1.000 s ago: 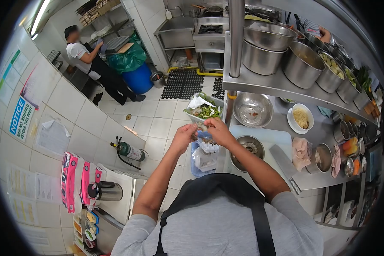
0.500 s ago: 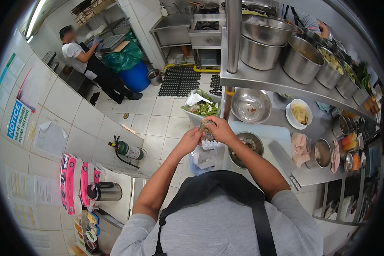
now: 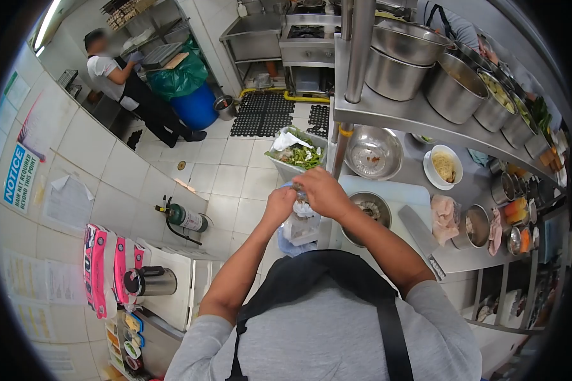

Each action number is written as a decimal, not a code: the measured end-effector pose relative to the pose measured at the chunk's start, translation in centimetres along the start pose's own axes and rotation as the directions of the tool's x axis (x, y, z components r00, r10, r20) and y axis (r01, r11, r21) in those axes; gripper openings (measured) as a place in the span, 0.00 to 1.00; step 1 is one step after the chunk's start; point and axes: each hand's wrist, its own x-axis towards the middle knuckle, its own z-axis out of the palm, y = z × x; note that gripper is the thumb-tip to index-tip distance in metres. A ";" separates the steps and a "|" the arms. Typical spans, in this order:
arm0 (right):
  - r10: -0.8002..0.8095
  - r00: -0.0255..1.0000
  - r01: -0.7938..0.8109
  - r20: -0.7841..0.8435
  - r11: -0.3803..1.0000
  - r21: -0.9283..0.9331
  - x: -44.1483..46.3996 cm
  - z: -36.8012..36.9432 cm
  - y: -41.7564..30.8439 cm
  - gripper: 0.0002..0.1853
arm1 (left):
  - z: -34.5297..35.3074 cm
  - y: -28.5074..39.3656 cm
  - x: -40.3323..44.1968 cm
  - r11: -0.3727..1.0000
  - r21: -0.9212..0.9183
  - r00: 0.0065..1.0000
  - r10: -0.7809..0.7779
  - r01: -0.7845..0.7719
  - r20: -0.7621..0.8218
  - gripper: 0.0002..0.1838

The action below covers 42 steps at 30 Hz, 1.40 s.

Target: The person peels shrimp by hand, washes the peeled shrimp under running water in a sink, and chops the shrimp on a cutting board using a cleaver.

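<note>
My left hand (image 3: 279, 204) and my right hand (image 3: 324, 193) meet in front of me, fingers pinched together. Between them is a small greyish piece, apparently a raw shrimp (image 3: 297, 187), mostly hidden by the fingers. A steel bowl (image 3: 386, 217) holding similar grey pieces sits under my right forearm, on the edge of a white cutting board (image 3: 408, 202). Below my hands stands a clear plastic container (image 3: 302, 230) with pale contents. Just past my fingers is a bin (image 3: 288, 170) filled with green trimmings and white paper or plastic.
A cleaver (image 3: 419, 235) lies on the board's right side. Beyond are a large steel bowl (image 3: 378, 143), a white bowl of noodles (image 3: 443, 166) and a pink cloth (image 3: 445, 217). Pots line an overhead steel shelf (image 3: 388, 117). A co-worker (image 3: 130, 86) stands far left; a fire extinguisher (image 3: 187, 218) is nearer.
My hands have drawn closer together and turned, covering more of the shrimp. The view has shifted slightly. The far co-worker's arms have moved a little.
</note>
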 end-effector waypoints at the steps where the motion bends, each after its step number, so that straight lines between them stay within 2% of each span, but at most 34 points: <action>1: -0.086 0.996 0.087 0.012 0.995 -0.057 0.0 0.1 -0.3 0.18 | 0.4 -0.5 0.1 0.992 -0.113 0.997 -0.067 0.063 -0.027 0.16; 3: -0.056 0.995 0.053 -0.084 0.998 -0.041 -0.3 1.1 -0.3 0.18 | 0.5 0.1 0.4 0.907 -0.358 0.971 -0.241 0.223 -0.005 0.17; 5: -0.011 0.980 0.004 -0.197 0.999 -0.036 -0.7 1.5 -0.4 0.18 | 0.1 0.6 0.8 0.703 -0.586 0.900 -0.420 0.404 0.117 0.17; 8: 0.094 0.937 -0.095 -0.337 0.995 0.014 -1.8 0.7 -1.3 0.16 | -0.3 -0.7 0.9 0.706 -0.577 0.884 -0.462 0.411 0.064 0.17; 10: 0.185 0.907 -0.161 -0.379 0.982 0.094 -3.1 -1.5 -2.7 0.14 | -0.5 -1.8 0.8 0.795 -0.458 0.901 -0.433 0.398 0.033 0.16; 14: 0.361 0.853 -0.321 -0.377 0.932 0.166 -8.0 -5.2 -2.0 0.13 | 0.3 -3.2 0.8 0.911 -0.256 0.940 -0.340 0.325 -0.017 0.15; 16: 0.480 0.800 -0.429 -0.360 0.877 0.216 -9.8 -6.6 -0.6 0.13 | 0.6 -4.4 1.3 0.911 -0.233 0.938 -0.346 0.340 0.014 0.12; 17: 0.588 0.731 -0.502 -0.346 0.807 0.311 -10.4 -7.1 -0.5 0.12 | 1.0 -4.4 1.3 0.910 -0.227 0.936 -0.353 0.346 0.012 0.12; 20: 0.515 0.734 -0.460 -0.442 0.857 0.233 -12.3 -8.2 2.3 0.11 | 1.3 -4.6 2.3 0.902 -0.182 0.919 -0.392 0.392 0.037 0.11; 21: 0.557 0.737 -0.528 -0.382 0.828 0.189 -13.1 -8.7 3.1 0.12 | 1.3 -4.6 2.5 0.897 -0.164 0.912 -0.408 0.410 0.048 0.13; 24: 0.412 0.850 -0.500 -0.327 0.826 -0.260 -14.8 -8.8 4.5 0.12 | 2.5 -4.3 2.3 0.972 -0.023 0.972 -0.235 0.235 -0.007 0.25; 27: 0.416 0.902 -0.425 -0.114 0.814 -0.395 -15.3 -7.6 4.5 0.12 | 2.4 -4.1 2.7 0.956 -0.003 0.954 -0.293 0.293 0.068 0.34; 30: 0.514 0.851 -0.396 0.110 0.764 -0.508 -14.9 -5.7 5.4 0.17 | 2.4 -3.9 2.3 0.970 0.008 0.965 -0.244 0.244 0.095 0.31; 33: 0.595 0.786 -0.367 0.170 0.669 -0.646 -13.8 -4.8 3.7 0.24 | 2.8 -3.6 1.7 0.966 0.029 0.957 -0.260 0.258 0.130 0.29; 36: 0.571 0.793 -0.303 0.214 0.674 -0.674 -13.8 -3.9 4.7 0.24 | 4.2 -3.1 0.9 0.995 -0.001 0.983 -0.097 0.099 0.157 0.27; 37: 0.567 0.797 -0.294 0.210 0.667 -0.684 -14.0 -3.5 5.1 0.24 | 4.6 -1.8 0.1 0.986 -0.027 0.970 -0.155 0.163 0.189 0.27; 39: 0.555 0.807 -0.273 0.201 0.652 -0.707 -14.2 -2.9 5.5 0.23 | 5.8 -2.0 -0.2 0.994 -0.040 0.973 -0.093 0.103 0.212 0.27; 41: 0.607 0.774 -0.369 0.179 0.662 -0.652 -14.2 -3.2 5.8 0.22 | 6.7 -2.1 -0.5 0.994 -0.091 0.970 -0.029 0.052 0.240 0.25; 42: 0.633 0.755 -0.416 0.172 0.664 -0.621 -14.1 -3.5 5.7 0.22 | 6.9 -1.9 -0.6 0.999 -0.038 0.975 0.032 -0.025 0.221 0.25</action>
